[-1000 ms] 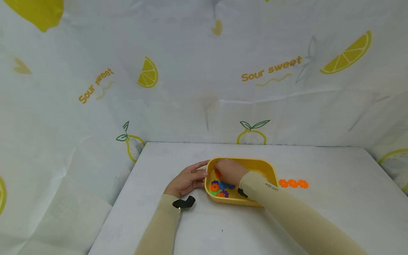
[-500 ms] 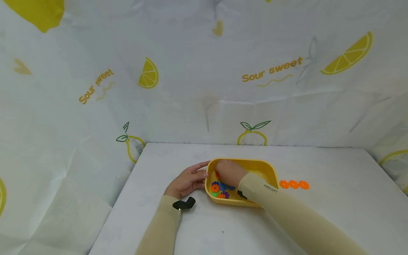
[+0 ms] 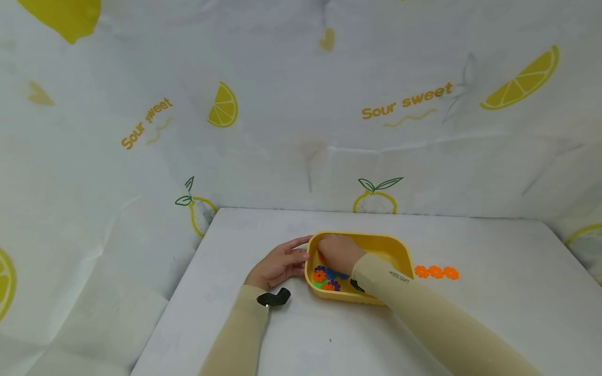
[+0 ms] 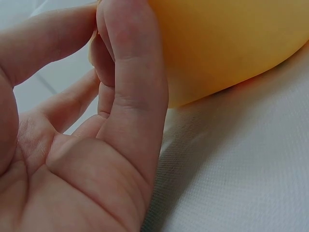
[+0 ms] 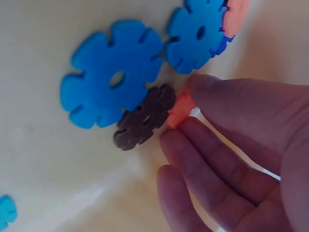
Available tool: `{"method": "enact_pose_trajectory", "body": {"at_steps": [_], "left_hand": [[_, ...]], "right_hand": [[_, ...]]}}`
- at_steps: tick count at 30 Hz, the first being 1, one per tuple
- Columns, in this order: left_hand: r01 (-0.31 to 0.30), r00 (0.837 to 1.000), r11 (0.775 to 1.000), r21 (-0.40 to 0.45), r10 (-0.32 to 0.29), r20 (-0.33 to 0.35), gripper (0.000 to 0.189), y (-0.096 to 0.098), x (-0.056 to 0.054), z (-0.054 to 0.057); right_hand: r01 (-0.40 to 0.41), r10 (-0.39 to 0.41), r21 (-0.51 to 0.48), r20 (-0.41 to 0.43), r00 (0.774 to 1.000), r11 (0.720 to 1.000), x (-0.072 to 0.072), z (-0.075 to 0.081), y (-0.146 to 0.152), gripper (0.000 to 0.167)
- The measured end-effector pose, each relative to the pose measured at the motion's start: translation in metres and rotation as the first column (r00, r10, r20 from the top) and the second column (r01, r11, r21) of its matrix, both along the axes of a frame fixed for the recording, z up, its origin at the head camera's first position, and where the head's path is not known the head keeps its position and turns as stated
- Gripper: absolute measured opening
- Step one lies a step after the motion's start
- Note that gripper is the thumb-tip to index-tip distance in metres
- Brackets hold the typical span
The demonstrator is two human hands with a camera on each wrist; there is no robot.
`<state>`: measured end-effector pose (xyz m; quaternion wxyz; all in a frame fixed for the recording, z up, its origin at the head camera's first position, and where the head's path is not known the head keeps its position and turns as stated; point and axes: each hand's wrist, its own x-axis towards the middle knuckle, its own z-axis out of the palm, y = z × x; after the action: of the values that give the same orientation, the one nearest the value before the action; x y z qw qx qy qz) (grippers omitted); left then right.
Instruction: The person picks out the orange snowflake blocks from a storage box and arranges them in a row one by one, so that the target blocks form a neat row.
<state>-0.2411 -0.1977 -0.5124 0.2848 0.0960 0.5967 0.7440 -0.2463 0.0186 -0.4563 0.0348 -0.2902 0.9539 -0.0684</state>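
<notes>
A yellow plastic tub (image 3: 348, 297) stands on the white table. My left hand (image 3: 278, 266) rests its fingers against the outside of the tub's left wall, as the left wrist view also shows. Inside the tub, my right hand (image 3: 339, 251) reaches down at the far left. The right wrist view shows its thumb and fingers pinching an orange notched plastic disc (image 5: 180, 109), seen edge-on. Touching or just beside that lies a brown notched disc (image 5: 146, 118), with a large blue disc (image 5: 104, 58) overlapping next to it. Another blue disc (image 5: 186, 48) is close to the thumb.
Three orange discs (image 3: 436, 272) lie in a row on the table, right of the tub. Several mixed-colour discs (image 3: 324, 277) lie at the tub's left end. A lemon-print cloth (image 3: 282, 130) hangs behind the table (image 3: 494, 292).
The head view has shifted slightly. My right hand stays in the tub with barely any movement, and my left hand keeps its place against the tub's left side.
</notes>
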Motion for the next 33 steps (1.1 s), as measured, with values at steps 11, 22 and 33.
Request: {"method": "enact_pose_trajectory", "body": {"at_steps": [11,22,33], "left_hand": [[-0.004,1.0,1.0,-0.006,0.004,0.006,0.054,0.0,-0.0001,-0.0002],[-0.009,1.0,1.0,-0.005,0.009,0.009,0.055,-0.0004,-0.0009,0.0005],[-0.004,1.0,1.0,-0.007,0.005,0.009,0.055,-0.0009,0.0002,0.0009]], "right_hand": [[0.014,-0.013,-0.015,0.039,0.999,1.0,-0.0003,0.0001,0.0003,0.011],[0.056,-0.054,-0.036,0.06,0.997,0.998,0.001,0.0049,-0.0023,0.007],[0.048,-0.043,-0.049,0.096,0.994,0.998,0.0006,0.0043,-0.0027,0.021]]}}
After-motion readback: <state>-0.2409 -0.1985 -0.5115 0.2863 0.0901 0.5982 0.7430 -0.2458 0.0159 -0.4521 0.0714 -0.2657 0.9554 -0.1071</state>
